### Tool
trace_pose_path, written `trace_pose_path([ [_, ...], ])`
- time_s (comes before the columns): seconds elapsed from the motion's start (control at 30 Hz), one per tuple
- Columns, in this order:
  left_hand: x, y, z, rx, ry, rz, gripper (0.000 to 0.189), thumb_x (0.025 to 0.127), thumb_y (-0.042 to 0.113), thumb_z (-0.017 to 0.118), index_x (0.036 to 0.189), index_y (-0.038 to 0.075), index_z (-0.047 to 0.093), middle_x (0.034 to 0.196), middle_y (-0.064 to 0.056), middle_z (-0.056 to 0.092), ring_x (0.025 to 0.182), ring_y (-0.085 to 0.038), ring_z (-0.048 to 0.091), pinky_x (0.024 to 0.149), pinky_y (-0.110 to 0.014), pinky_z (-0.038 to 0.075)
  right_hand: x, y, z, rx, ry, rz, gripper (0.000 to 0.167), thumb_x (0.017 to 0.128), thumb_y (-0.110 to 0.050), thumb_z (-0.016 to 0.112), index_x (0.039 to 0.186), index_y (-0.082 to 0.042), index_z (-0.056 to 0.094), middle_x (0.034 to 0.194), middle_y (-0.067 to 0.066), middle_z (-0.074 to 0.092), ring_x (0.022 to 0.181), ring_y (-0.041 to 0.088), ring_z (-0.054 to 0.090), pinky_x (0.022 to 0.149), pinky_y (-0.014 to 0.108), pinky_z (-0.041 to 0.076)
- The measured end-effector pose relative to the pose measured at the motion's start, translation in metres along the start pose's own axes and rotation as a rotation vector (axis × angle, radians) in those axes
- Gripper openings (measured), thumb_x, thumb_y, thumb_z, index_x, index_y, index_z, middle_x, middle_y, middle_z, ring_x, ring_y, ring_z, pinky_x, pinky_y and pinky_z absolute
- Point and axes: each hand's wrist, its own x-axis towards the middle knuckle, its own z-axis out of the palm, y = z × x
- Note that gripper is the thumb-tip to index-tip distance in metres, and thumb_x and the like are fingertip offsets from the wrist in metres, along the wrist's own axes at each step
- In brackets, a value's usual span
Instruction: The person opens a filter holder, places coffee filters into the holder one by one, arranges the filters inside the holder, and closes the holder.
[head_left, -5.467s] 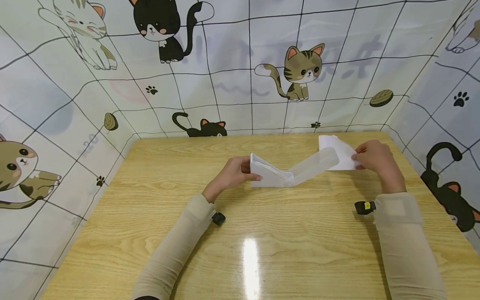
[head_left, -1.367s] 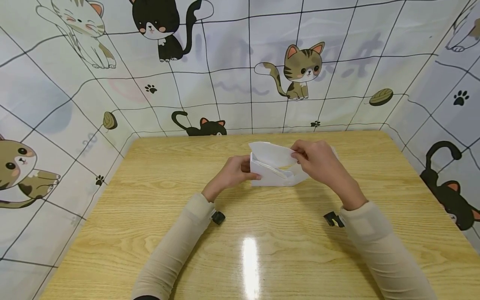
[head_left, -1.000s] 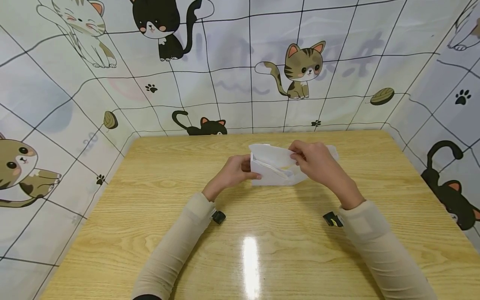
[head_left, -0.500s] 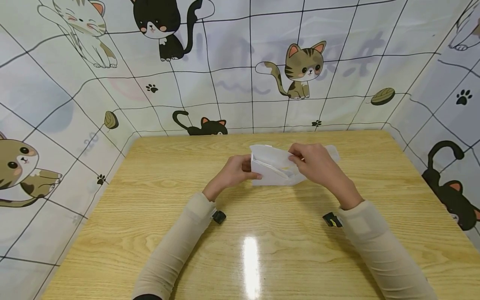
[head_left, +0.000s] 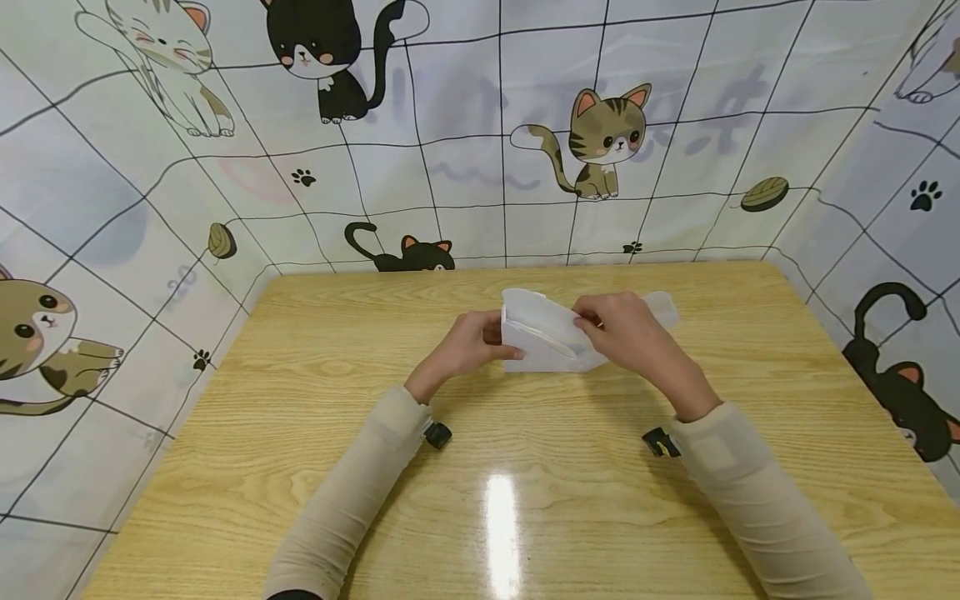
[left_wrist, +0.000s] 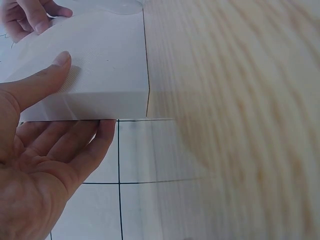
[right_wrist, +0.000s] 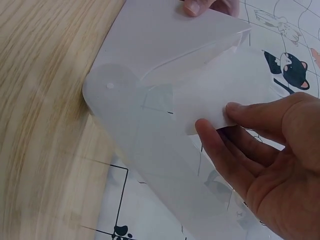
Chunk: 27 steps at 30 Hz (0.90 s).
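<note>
A flat white case (head_left: 543, 354) stands on its long edge on the table, a translucent cover (head_left: 662, 308) swung out to the right from its lower corner. My left hand (head_left: 468, 343) grips the case's left end, thumb on the near face and fingers behind, as the left wrist view shows. My right hand (head_left: 630, 329) pinches the right end of a white sheet (head_left: 540, 308), seemingly paper, between thumb and fingers. Within the case's slanted opening sits the sheet's lower part, hidden by the front wall. In the right wrist view the cover's round pivot (right_wrist: 110, 86) shows below the sheet.
The wooden table (head_left: 360, 467) reaches back to a white cloth backdrop (head_left: 450, 183) printed with cats and grid lines. A small black device (head_left: 437, 434) sits at the left wrist, and another (head_left: 662, 442) at the right.
Since the oldest frame, my right hand has carried the sheet left from beyond the cover to the case. In the last second the sheet has sunk slightly into the opening. My left hand stays put.
</note>
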Motion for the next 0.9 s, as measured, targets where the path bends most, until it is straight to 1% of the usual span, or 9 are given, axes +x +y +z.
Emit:
trace_pose_path([
  [0.13,0.000,0.000,0.000,0.001,0.001,-0.004,0.047,0.087,0.014,0.085,0.130,0.007,0.068,0.118,-0.012,0.077,0.101,-0.023,0.077,0.087,-0.032,0.063,0.000,0.000,0.003,0.001,-0.003,-0.011,0.007,0.098,-0.004,0.068,0.102,-0.003,0.074,0.088,0.012,0.078,0.071,0.022,0.069,0.066,0.041,0.056],
  [0.3,0.001,0.000,0.000,0.003,0.003,-0.003,0.047,0.087,0.013,0.085,0.130,0.005,0.068,0.119,-0.013,0.076,0.102,-0.024,0.077,0.087,-0.032,0.063,-0.001,-0.001,0.005,0.012,-0.029,-0.001,0.012,0.100,-0.007,0.064,0.107,-0.002,0.072,0.091,0.014,0.078,0.076,0.025,0.074,0.068,0.043,0.060],
  [0.47,0.001,0.001,-0.001,-0.004,0.000,-0.001,0.047,0.087,0.013,0.085,0.130,0.005,0.068,0.119,-0.013,0.076,0.103,-0.024,0.077,0.087,-0.032,0.063,0.000,-0.003,0.007,0.014,-0.042,0.007,0.014,0.101,-0.010,0.063,0.105,-0.003,0.074,0.091,0.012,0.078,0.076,0.022,0.073,0.068,0.041,0.059],
  [0.63,0.001,0.000,0.000,-0.005,-0.002,0.000,0.046,0.086,0.013,0.085,0.129,0.006,0.068,0.118,-0.013,0.076,0.101,-0.023,0.077,0.086,-0.032,0.063,0.000,-0.002,0.010,0.015,-0.035,-0.001,0.014,0.100,-0.009,0.065,0.102,-0.004,0.077,0.092,0.011,0.079,0.079,0.023,0.075,0.068,0.040,0.060],
  [0.9,0.001,0.000,0.000,0.001,0.002,0.001,0.047,0.086,0.014,0.085,0.129,0.006,0.068,0.119,-0.013,0.076,0.102,-0.023,0.077,0.086,-0.032,0.063,0.001,-0.002,0.014,-0.004,-0.014,-0.031,0.012,0.099,-0.006,0.067,0.105,-0.003,0.076,0.094,0.013,0.079,0.080,0.025,0.075,0.070,0.042,0.061],
])
